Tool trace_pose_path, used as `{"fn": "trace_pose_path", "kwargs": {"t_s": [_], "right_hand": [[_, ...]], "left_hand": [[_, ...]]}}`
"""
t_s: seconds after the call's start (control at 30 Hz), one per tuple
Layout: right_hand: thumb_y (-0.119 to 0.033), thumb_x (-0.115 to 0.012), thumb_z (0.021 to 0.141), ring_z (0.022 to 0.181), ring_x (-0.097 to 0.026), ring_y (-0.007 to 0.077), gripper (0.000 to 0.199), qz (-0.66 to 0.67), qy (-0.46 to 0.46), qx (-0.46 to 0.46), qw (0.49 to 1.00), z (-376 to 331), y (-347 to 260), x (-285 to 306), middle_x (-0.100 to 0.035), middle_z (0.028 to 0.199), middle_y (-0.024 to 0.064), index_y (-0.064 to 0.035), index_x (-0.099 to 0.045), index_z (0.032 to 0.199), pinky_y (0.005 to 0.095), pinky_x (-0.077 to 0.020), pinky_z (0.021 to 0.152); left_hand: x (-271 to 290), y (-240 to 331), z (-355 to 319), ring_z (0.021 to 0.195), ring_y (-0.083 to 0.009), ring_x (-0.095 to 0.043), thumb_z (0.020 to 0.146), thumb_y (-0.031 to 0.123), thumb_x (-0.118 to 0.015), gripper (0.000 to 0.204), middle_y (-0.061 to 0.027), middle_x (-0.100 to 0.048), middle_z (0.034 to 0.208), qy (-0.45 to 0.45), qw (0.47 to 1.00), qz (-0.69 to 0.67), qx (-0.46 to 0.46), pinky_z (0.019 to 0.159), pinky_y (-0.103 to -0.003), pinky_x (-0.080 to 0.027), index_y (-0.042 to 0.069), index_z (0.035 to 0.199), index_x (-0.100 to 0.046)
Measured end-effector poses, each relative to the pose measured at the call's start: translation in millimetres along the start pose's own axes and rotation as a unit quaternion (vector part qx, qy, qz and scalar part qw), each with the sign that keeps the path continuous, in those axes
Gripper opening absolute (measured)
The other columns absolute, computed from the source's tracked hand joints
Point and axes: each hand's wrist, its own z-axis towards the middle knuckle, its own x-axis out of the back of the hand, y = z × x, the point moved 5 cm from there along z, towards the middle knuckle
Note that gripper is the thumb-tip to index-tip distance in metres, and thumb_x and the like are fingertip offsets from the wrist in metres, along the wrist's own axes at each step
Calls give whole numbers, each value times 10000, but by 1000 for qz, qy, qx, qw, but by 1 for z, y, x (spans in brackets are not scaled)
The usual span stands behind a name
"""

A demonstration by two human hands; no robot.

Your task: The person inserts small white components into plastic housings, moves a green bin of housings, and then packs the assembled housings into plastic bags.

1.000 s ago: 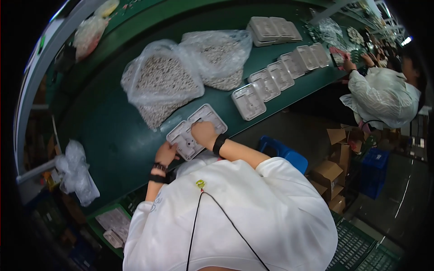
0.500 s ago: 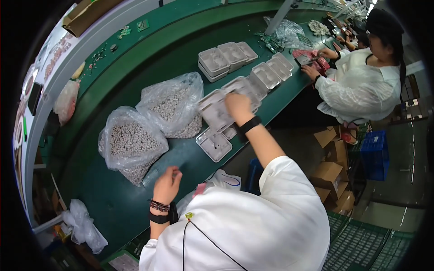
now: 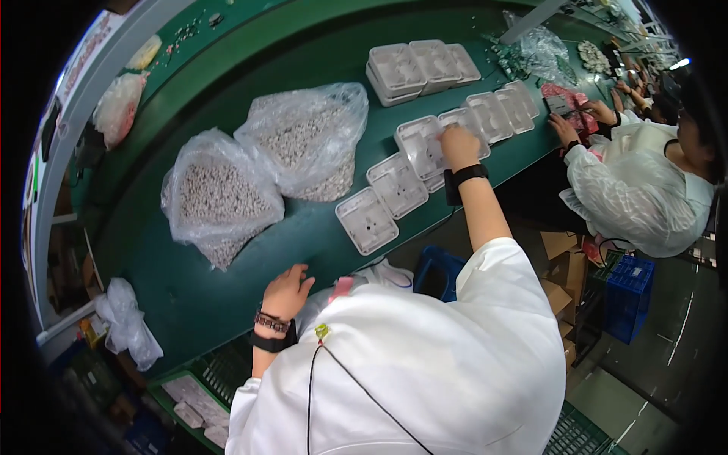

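My right hand [image 3: 459,146], fingers curled down, is over a row of shallow light-grey plastic housings; its fingertips are hidden, as is anything in them. Beside it lies one housing [image 3: 419,144]. Nearer to me, another housing [image 3: 397,186] and the nearest housing [image 3: 367,221], with dark spots inside, overlap in the row. My left hand [image 3: 288,291] rests near the bench's front edge with fingers apart, holding nothing. Ahead of it, an open clear plastic bag [image 3: 220,201] and a second bag [image 3: 303,144] are full of small whitish-grey parts.
Stacked housings [image 3: 398,68] stand at the back of the green bench [image 3: 303,235]. A co-worker [image 3: 629,178] handles something by a pink bag [image 3: 565,102] at the right. A blue crate [image 3: 629,296] and cardboard boxes [image 3: 557,292] are on the floor. A green crate [image 3: 178,402] stands lower left.
The whole view has shifted. My right hand has moved farther along the row, and the near housings now lie spread out in a line. My left hand has turned lower, with fingers spread.
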Motion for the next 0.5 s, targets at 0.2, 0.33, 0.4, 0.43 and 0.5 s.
{"fn": "trace_pose_path", "kwargs": {"t_s": [0.2, 0.33, 0.4, 0.43, 0.5], "right_hand": [[-301, -530, 758, 588, -589, 262, 240, 109, -11, 76, 991, -89, -102, 41, -564, 695, 94, -63, -503, 745, 357, -461, 467], [-300, -484, 784, 599, -593, 275, 258, 160, -200, 70, 964, -150, -112, 12, -588, 669, 123, -46, -524, 773, 370, -465, 501], [-301, -470, 790, 604, -596, 282, 267, 153, -280, 44, 947, -167, -107, -1, -596, 665, 133, -42, -533, 785, 375, -467, 517], [-288, -468, 791, 610, -597, 287, 259, 163, -274, 23, 948, -174, -105, -6, -597, 670, 141, -39, -538, 781, 382, -469, 530], [-262, -463, 791, 620, -600, 296, 244, 180, -260, -20, 948, -183, -100, -18, -601, 679, 156, -34, -548, 775, 396, -474, 557]], "left_hand": [[-2, 0, 9, 796, -302, -559, 777, 202, -522, 262, -116, -593, 859, -20, 999, 25, -13, 655, -381, -446, 55, 991, -485], [9, 2, 6, 798, -303, -559, 778, 206, -521, 264, -115, -593, 864, -9, 999, 24, -22, 662, -381, -446, 54, 992, -486], [4, -2, 5, 799, -303, -559, 779, 206, -520, 264, -114, -593, 865, -20, 999, 31, -18, 664, -381, -446, 54, 992, -487], [0, -4, 3, 800, -302, -560, 779, 207, -520, 264, -113, -593, 866, -29, 999, 36, -14, 666, -381, -446, 54, 992, -488], [0, -3, 2, 802, -302, -560, 779, 207, -519, 264, -113, -593, 868, -39, 998, 44, -17, 667, -380, -447, 54, 992, -488]]}}
